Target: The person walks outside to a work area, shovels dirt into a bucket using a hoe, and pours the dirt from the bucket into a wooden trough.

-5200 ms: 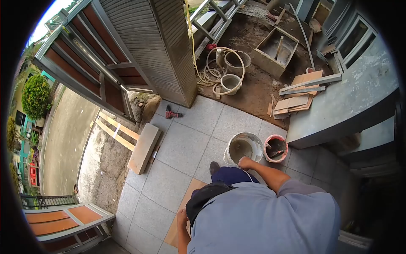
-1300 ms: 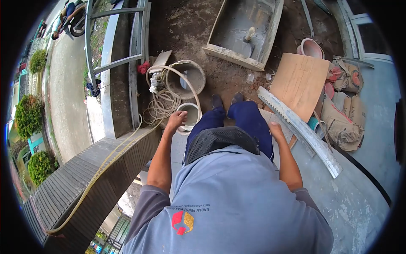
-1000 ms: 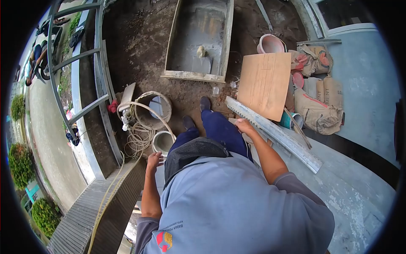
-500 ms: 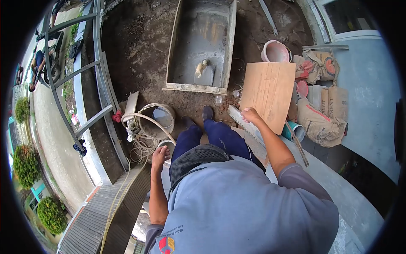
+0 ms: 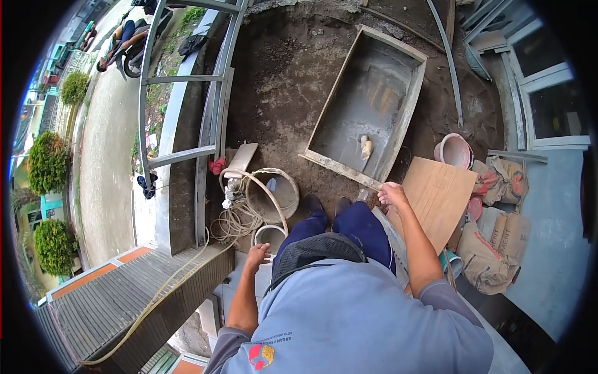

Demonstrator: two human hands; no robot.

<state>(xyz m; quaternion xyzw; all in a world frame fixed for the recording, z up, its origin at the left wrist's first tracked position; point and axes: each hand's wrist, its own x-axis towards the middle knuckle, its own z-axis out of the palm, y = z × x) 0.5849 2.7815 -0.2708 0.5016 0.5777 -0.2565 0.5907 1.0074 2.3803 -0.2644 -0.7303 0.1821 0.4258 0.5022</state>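
My right hand (image 5: 391, 194), fingers curled in with nothing seen in them, appears over the near corner of the wooden mortar trough (image 5: 341, 167). I cannot tell whether it touches the trough. A tool with a pale handle (image 5: 365, 148), perhaps a trowel, lies in the grey residue inside. My left hand (image 5: 257, 254) hangs low with its fingers bent and no object visible in them. Closest to it is a small pale bucket (image 5: 271, 232); contact cannot be made out. Just beyond stands a larger mortar-stained bucket (image 5: 274, 198) with a hose (image 5: 258, 184) across it.
A wooden board (image 5: 436, 196) leans to the right, near cement bags (image 5: 495, 252) and a pinkish bucket (image 5: 455, 151). Coiled cord (image 5: 237, 223) lies left of the buckets. A metal frame (image 5: 184, 79) stands at the left, above a ribbed ledge (image 5: 124, 299).
My view has turned, so the trough, buckets and bags sit lower and farther right. The right hand now overlaps the trough's near corner instead of the pale strip beside the board.
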